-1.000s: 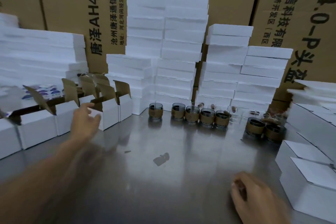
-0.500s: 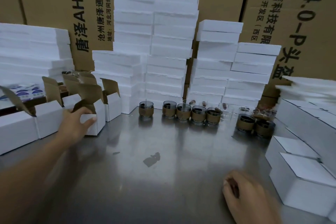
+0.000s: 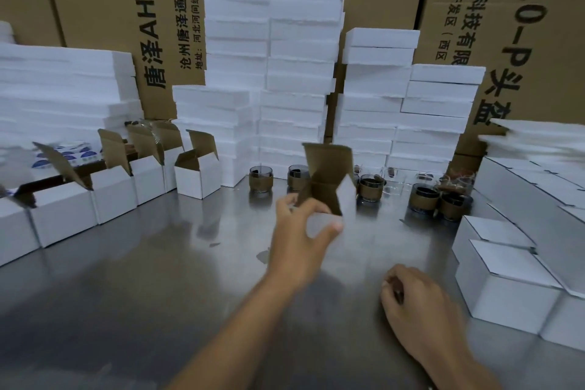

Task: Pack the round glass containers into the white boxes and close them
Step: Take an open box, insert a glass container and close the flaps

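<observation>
Table (image 3: 158, 279) brushed metal, glossy; box (image 3: 329, 196) matt white card, brown inside; containers (image 3: 261, 179) glass.

Steel table (image 3: 158, 294): open white boxes (image 3: 196, 174) left, glass containers (image 3: 261, 179) rear centre, foam stacks (image 3: 285, 73) behind, closed boxes (image 3: 506, 288) right.
</observation>
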### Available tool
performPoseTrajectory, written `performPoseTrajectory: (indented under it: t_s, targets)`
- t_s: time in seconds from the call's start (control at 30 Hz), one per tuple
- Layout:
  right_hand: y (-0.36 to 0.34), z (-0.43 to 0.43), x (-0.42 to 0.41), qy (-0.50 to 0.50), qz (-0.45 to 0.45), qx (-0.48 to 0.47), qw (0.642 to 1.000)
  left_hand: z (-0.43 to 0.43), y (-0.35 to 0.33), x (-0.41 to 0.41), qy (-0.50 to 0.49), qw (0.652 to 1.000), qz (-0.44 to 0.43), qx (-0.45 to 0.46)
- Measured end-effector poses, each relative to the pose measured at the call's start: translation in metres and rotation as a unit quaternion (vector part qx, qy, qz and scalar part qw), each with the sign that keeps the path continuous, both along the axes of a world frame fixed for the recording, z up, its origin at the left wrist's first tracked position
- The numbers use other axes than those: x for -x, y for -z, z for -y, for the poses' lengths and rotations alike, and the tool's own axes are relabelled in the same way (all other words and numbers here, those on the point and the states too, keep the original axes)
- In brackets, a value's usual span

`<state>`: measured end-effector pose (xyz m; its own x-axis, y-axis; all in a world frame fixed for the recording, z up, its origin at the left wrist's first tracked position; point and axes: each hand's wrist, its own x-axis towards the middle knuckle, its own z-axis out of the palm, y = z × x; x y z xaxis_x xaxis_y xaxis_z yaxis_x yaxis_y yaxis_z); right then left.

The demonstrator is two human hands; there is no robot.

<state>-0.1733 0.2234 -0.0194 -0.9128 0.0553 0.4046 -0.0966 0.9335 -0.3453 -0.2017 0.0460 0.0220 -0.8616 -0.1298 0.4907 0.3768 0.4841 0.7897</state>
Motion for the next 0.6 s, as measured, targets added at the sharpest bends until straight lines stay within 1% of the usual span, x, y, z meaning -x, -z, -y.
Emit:
performPoseTrajectory:
  t_s: [0.1, 0.23, 0.37, 0.47, 0.6]
  targets:
    - [-0.001, -0.001, 0.001, -0.005, -0.001, -0.001, 1.0, -0.025, 0.017, -0.008, 0.003, 1.0, 0.015, 0.014]
    - [0.001, -0.003, 0.003, -0.019, -0.005, 0.001, 1.0, -0.028, 0.031, -0.006, -0.021, 0.997, 0.01, 0.076]
    - [0.002, -0.004, 0.005, -0.025, -0.02, 0.032, 0.999, -0.026, 0.036, -0.001, -0.031, 0.996, -0.024, 0.079]
    - [0.003, -0.004, 0.006, -0.029, -0.024, 0.046, 0.998, -0.026, 0.039, 0.0, -0.03, 0.994, -0.048, 0.098]
    - [0.004, -0.004, 0.005, -0.039, -0.024, 0.049, 0.998, -0.027, 0.042, 0.001, -0.032, 0.991, -0.057, 0.113]
